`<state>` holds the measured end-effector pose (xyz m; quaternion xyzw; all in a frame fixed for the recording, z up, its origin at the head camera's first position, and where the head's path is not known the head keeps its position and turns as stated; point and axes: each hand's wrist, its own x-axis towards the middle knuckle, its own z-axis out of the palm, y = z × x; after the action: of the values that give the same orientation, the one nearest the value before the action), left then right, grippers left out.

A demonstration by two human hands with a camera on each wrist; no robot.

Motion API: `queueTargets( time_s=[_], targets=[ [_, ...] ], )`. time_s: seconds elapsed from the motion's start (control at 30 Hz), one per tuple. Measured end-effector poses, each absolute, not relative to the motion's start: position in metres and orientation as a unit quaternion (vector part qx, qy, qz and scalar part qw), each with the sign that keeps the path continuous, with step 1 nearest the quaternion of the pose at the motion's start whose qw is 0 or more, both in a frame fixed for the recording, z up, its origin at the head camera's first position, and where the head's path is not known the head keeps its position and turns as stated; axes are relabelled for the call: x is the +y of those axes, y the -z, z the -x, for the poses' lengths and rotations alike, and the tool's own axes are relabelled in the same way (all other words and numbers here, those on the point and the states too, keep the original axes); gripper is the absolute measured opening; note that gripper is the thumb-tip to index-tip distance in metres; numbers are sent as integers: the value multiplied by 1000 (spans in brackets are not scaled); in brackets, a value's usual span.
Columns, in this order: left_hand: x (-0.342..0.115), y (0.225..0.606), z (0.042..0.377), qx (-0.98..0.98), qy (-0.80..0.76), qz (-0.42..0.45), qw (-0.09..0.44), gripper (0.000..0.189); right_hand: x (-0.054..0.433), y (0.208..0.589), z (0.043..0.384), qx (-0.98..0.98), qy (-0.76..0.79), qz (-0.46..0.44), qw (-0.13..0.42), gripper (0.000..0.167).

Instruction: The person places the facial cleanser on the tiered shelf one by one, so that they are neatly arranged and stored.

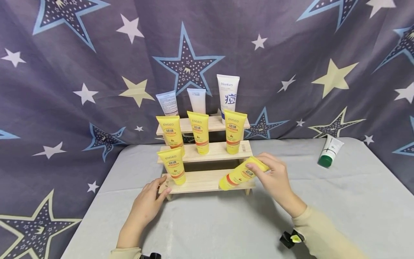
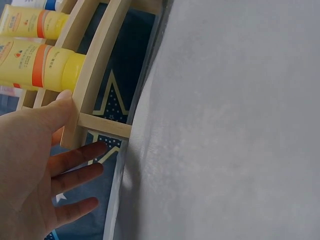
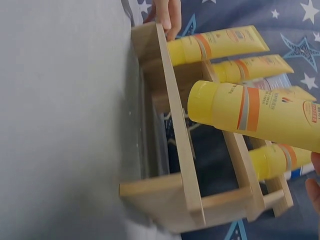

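Observation:
My right hand (image 1: 273,174) holds a yellow squeeze tube (image 1: 240,174) near its flat end. The tube tilts, cap down to the left, over the right part of the bottom step of a three-step wooden display stand (image 1: 203,181). At the stand's left end, my left hand (image 1: 147,201) grips the bottom step's corner; the thumb lies on the board and the other fingers spread beside it in the left wrist view. Another yellow tube (image 1: 173,166) stands upright on that step near this hand. Three more yellow tubes (image 1: 198,133) stand along the middle step.
On the top step stand two pale tubes (image 1: 197,100) and a taller white tube (image 1: 228,91) with blue lettering. A white tube with a green cap (image 1: 330,151) lies on the grey-covered table (image 1: 323,201) at the right. A star-patterned curtain (image 1: 207,36) hangs behind.

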<state>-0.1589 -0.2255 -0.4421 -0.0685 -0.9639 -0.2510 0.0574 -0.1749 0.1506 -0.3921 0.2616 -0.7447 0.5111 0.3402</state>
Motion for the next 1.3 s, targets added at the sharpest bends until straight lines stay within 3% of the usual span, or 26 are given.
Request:
queueTargets(
  time_s=[0.93,1.3],
  targets=[
    [-224,441,160,-962,256,70,59,54,94,366,196,-796,-410,-303,327,21],
    [-226,441,159,-963,252,71,57,54,75,351,202,-832,-335,-336,287,20]
  ],
)
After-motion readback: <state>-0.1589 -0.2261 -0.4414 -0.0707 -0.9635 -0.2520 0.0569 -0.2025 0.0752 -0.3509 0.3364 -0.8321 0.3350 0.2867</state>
